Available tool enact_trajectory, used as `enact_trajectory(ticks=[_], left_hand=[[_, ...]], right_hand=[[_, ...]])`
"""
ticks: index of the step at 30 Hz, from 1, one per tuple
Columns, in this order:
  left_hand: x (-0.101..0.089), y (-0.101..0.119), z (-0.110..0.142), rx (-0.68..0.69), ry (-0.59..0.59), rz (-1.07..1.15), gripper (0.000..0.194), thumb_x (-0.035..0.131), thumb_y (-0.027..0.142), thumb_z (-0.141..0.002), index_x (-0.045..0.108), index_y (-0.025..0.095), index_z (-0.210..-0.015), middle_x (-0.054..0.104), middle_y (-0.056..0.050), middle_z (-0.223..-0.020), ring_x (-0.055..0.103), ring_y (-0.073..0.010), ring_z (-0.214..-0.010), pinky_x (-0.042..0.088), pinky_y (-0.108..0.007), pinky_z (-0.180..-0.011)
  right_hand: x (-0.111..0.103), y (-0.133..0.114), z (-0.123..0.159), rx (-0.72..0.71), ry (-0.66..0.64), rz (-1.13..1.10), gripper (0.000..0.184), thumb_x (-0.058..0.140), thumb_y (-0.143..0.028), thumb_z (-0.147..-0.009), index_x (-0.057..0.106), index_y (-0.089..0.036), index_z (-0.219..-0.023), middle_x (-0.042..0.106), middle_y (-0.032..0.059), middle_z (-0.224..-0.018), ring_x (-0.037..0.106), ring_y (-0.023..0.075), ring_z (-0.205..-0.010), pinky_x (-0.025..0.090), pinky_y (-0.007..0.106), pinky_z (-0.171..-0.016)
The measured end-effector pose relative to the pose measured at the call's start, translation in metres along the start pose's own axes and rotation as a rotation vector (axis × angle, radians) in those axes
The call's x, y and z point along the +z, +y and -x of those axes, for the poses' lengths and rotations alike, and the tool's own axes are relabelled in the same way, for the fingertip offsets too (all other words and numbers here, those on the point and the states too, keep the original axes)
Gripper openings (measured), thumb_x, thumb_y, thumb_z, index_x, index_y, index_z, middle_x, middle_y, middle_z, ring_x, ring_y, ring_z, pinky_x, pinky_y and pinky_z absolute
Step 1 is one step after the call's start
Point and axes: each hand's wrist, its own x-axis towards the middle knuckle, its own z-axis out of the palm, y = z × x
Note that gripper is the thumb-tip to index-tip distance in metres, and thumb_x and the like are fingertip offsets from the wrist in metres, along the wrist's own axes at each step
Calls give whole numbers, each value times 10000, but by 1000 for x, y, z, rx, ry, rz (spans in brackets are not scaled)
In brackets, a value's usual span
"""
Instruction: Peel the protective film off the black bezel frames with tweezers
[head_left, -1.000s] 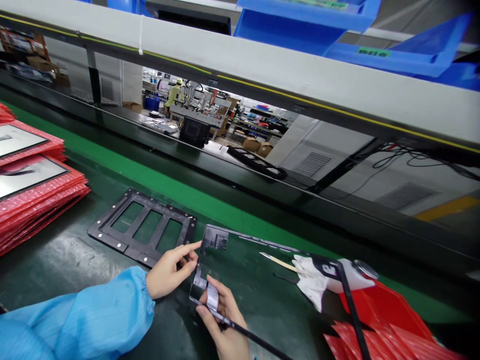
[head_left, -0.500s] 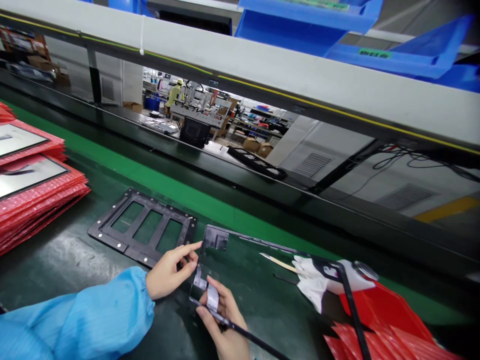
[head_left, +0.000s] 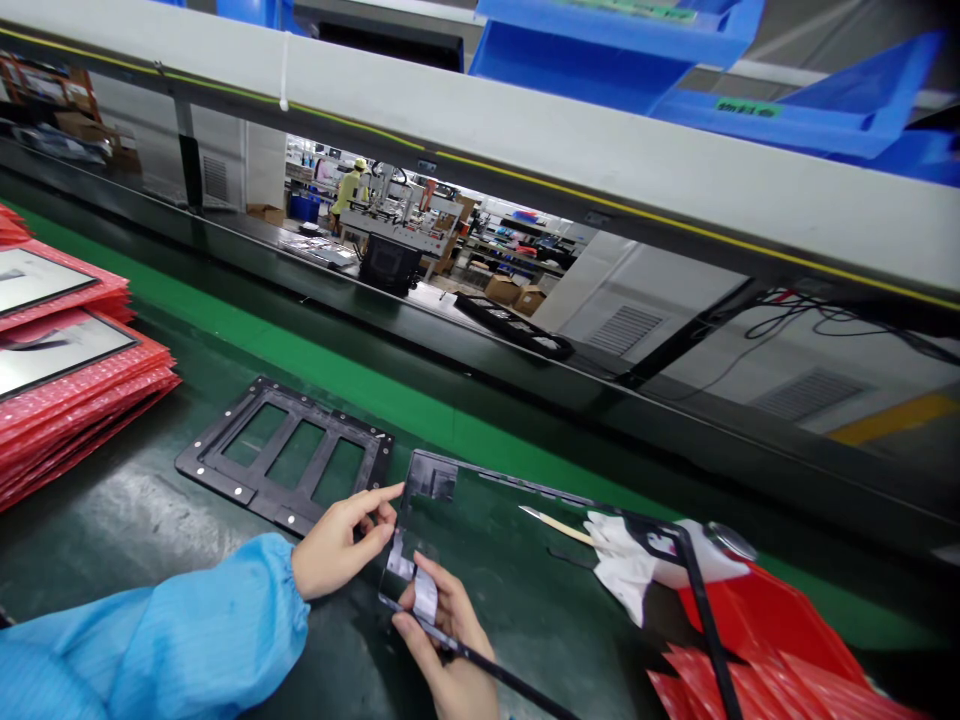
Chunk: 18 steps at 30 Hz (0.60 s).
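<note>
A thin black rectangular bezel frame (head_left: 712, 625) is held up at an angle over the bench. Its near left corner carries a silvery strip (head_left: 425, 598) and grey patches. My right hand (head_left: 457, 650) grips this corner, thumb below and fingers curled behind the strip. On the left edge, my left hand (head_left: 345, 540) holds the frame between thumb and forefinger, the other fingers curled in. Just behind my left hand lies a thick black fixture plate (head_left: 259, 480) with three rectangular windows and small round studs.
Red bubble-wrap sleeves with flat panels (head_left: 82, 400) are stacked at the left. Beyond the frame lie a pointed blade tool (head_left: 559, 524), a white cloth (head_left: 626, 575) and a round-capped container (head_left: 731, 541). More red sleeves (head_left: 772, 680) lie lower right. Blue bins (head_left: 585, 65) sit on the overhead shelf.
</note>
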Motion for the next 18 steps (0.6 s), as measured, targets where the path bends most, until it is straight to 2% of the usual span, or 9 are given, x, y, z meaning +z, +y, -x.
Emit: enact_trajectory(ticks=[18], left_hand=[[0,0,0,9,0,-2,505,481,289,-926,423,178,-1415,560,-50,-964,501,-115,-783,424,-239,-729]], right_hand=[[2,0,0,0,20,-25,540,729,-529,-757,634,-186,-1162,650,48,-772,627,181,-641,553,259,-613]])
